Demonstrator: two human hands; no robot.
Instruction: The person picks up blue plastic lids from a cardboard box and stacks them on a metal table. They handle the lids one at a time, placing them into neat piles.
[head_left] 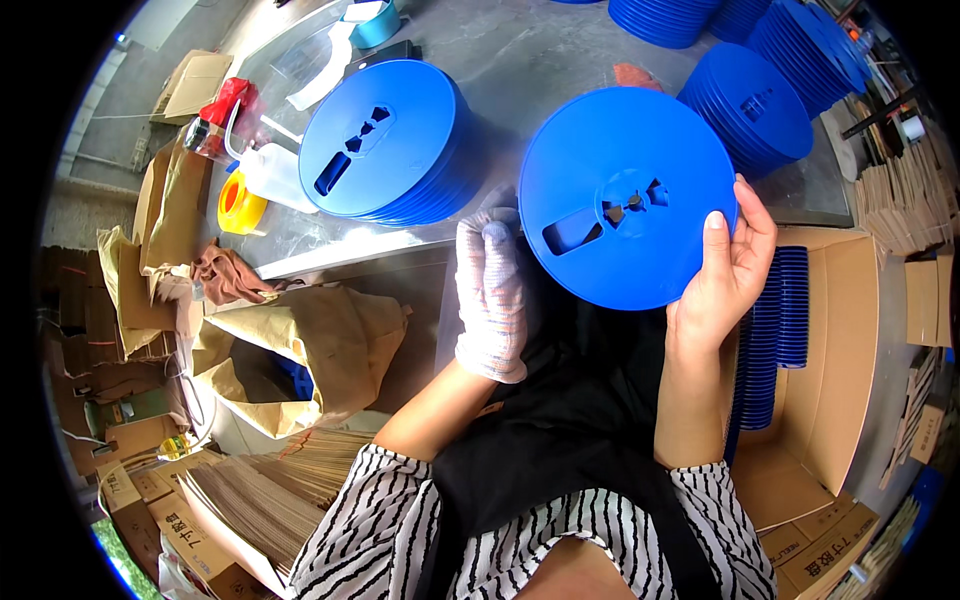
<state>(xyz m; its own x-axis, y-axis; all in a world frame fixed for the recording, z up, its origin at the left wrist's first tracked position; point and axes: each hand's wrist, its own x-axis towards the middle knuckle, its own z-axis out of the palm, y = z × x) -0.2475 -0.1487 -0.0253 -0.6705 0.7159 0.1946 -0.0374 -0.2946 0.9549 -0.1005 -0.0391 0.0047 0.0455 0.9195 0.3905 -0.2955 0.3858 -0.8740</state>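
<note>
A round blue plastic reel [640, 245] is tilted up in front of me, with a hub hole and a slot in its face. My right hand [730, 255], bare, grips its right edge with the thumb on the face and the fingers behind. By the reel's left edge is my left hand [490, 290] in a whitish knit glove, fingers stretched out. I cannot tell whether its fingertips touch the rim. Just beyond, to the left, a stack of similar blue reels [395, 140] stands on the grey table [500, 50].
More blue reel stacks [745, 105] stand at the back right. A cardboard box [825, 340] with rows of reels is at my right. On the left are a yellow tape roll [240, 203], a white squeeze bottle [275, 175], a brown paper sack [330, 330] and flat cardboard [270, 490].
</note>
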